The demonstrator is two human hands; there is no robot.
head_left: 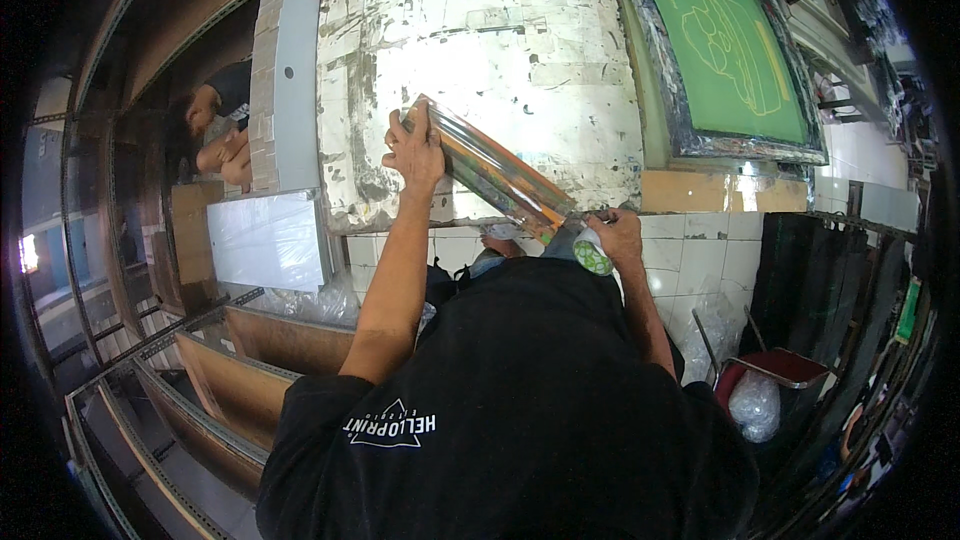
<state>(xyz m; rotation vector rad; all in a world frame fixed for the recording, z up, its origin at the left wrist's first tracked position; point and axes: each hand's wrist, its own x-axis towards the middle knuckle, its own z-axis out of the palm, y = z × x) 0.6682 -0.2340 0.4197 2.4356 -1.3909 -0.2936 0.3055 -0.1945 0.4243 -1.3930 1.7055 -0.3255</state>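
A long, narrow package [497, 178] with orange and green colouring lies slantwise over the near part of the worktable [560, 80]. Its surface is glossy, like clear plastic, and its lower end reaches past the table edge toward my body. My left hand [415, 148] is at its far end, fingers spread, with a fingertip touching the corner. Beside the near end, my right hand [617, 238] grips a roll of tape [592, 252] with a green and white patterned core. Whether a clear strip runs from the roll along the package is hard to tell through the glare.
A framed green printing screen [730, 50] with yellow line drawings lies right of the table. Grey-white boxes [290, 90] and a plastic-wrapped white stack [268, 240] stand at left. Another person [225, 130] sits behind them. A red chair [790, 368] is at the lower right.
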